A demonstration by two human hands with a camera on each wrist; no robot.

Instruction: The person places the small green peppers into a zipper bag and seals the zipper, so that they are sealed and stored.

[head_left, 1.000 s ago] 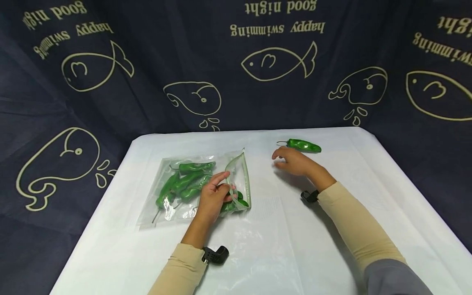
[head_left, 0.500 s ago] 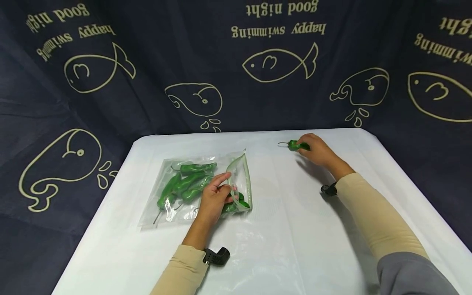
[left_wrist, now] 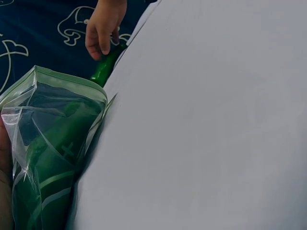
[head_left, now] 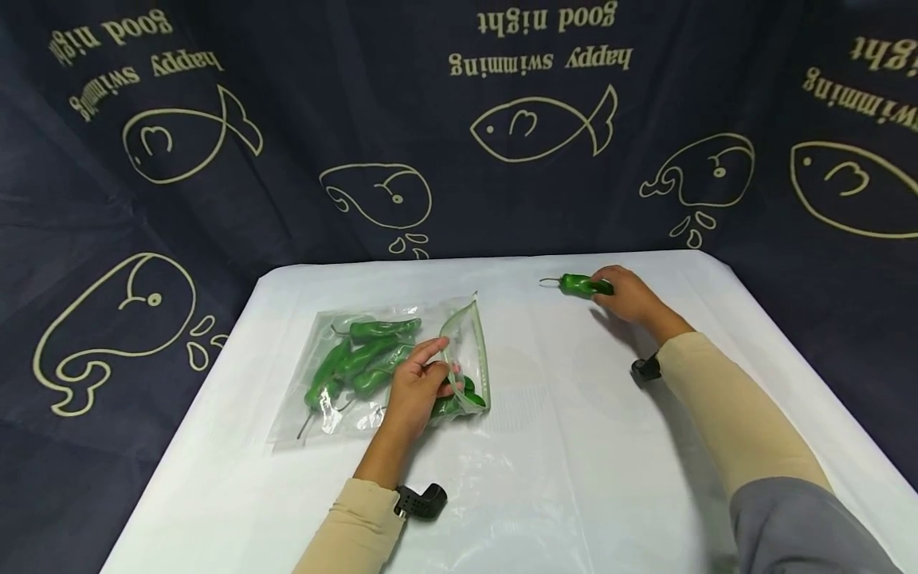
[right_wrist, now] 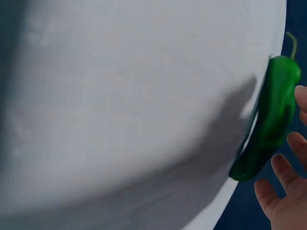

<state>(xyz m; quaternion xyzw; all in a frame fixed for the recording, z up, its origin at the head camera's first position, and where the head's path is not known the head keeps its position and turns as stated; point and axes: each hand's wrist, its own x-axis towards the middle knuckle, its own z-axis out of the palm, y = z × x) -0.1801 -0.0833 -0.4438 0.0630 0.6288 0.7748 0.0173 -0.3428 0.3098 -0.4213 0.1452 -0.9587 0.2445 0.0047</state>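
Note:
In the head view, my left hand holds the open mouth of a clear zip bag, fingers curled at its edge. Several green peppers lie inside, partly hidden by my hand. On the right, my right hand is at the tip end of a loose green pepper, whose stem points left. The right wrist view shows the fingers spread beside this pepper, with gaps between most of them and it. From the left wrist, the bag stands with its mouth raised.
A white cloth covers the table; its far edge runs just behind the loose pepper. Beyond it hangs a dark blue curtain printed with fish and whales. Black wrist cameras sit on both forearms.
My right hand has moved right and away to the loose pepper, first covering its middle, then shifting slightly toward its tip. My left hand and the bag keep their place.

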